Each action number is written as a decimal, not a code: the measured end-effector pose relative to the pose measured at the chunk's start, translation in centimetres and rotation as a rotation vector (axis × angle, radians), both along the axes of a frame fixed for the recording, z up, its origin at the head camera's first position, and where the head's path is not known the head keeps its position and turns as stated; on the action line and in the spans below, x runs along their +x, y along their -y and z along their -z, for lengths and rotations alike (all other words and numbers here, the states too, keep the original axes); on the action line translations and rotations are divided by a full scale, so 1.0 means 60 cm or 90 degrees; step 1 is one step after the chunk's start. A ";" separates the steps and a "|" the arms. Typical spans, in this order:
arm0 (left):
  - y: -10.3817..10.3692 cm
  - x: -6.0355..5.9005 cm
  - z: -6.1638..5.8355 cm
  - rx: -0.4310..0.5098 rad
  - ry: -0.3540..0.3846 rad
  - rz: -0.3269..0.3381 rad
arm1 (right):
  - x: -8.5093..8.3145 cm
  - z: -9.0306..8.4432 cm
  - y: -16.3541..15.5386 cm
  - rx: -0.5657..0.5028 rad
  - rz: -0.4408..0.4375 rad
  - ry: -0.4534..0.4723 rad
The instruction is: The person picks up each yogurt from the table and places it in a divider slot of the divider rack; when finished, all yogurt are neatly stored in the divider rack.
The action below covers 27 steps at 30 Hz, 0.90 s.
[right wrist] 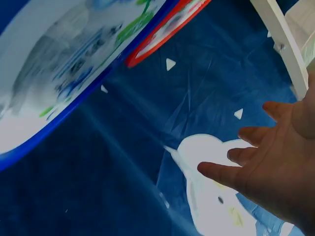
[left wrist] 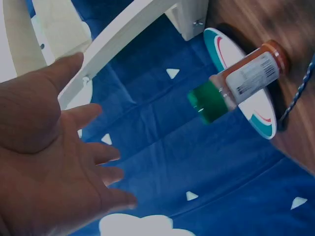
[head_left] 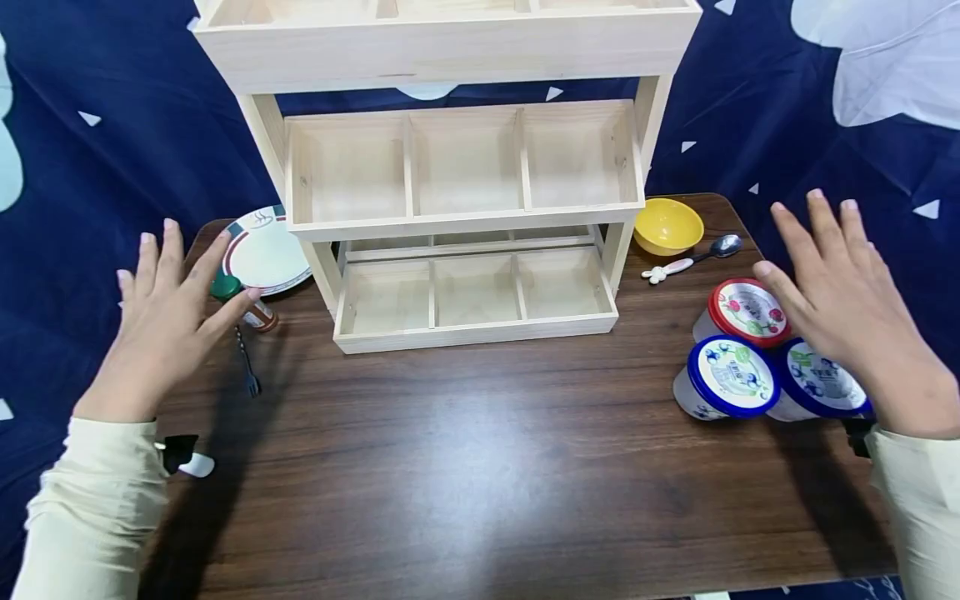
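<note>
My left hand (head_left: 161, 325) is held in the air at the left with fingers spread, holding nothing. Below and beside it are a green-capped jar (left wrist: 251, 71) with reddish-brown contents, a small fork (head_left: 247, 362) with a twisted handle, and a stack of plates (head_left: 270, 254). Over on the right, my right hand (head_left: 851, 308) also hovers with fingers spread and nothing in its grasp. Near it stand a red-lidded tub (head_left: 750, 312) and two blue-lidded tubs, one in front (head_left: 733, 375) and one partly hidden by the hand (head_left: 821, 383).
A tiered wooden rack (head_left: 465, 218) with divided compartments stands at the table's back middle. Right of it sit a yellow bowl (head_left: 667, 225) and a spoon (head_left: 723, 246) with a white rabbit-shaped handle end. Dark blue patterned cloth (head_left: 750, 125) hangs behind the brown wooden table (head_left: 465, 467).
</note>
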<state>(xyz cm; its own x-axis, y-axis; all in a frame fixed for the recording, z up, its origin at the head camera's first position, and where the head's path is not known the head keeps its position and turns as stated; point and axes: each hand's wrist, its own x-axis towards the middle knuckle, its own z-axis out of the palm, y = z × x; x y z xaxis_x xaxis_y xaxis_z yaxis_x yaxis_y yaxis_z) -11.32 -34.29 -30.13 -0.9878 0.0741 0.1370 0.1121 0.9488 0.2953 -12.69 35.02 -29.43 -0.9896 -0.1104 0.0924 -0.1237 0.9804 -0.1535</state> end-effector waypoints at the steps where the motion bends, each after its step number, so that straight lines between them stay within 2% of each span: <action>1: 0.002 -0.001 0.004 0.024 -0.013 0.014 | 0.002 -0.001 -0.003 -0.004 0.009 -0.002; 5: 0.003 -0.002 0.015 0.117 -0.038 0.060 | 0.010 -0.004 -0.017 -0.019 0.041 -0.004; 8: 0.002 -0.003 0.019 0.154 -0.059 0.088 | 0.016 -0.004 -0.027 -0.033 0.054 -0.006; 13: -0.006 -0.003 0.031 0.185 -0.075 0.098 | 0.024 -0.001 -0.041 -0.057 0.059 -0.011; 17: -0.012 -0.003 0.043 0.214 -0.082 0.097 | 0.030 0.002 -0.054 -0.094 0.051 -0.047; 21: -0.022 -0.003 0.054 0.215 -0.074 0.088 | 0.037 0.010 -0.071 -0.161 0.016 -0.127; 24: -0.032 -0.004 0.064 0.194 -0.069 0.092 | 0.043 0.017 -0.083 -0.195 -0.004 -0.181; 27: -0.041 -0.007 0.073 0.189 -0.056 0.108 | 0.052 0.023 -0.093 -0.212 0.008 -0.190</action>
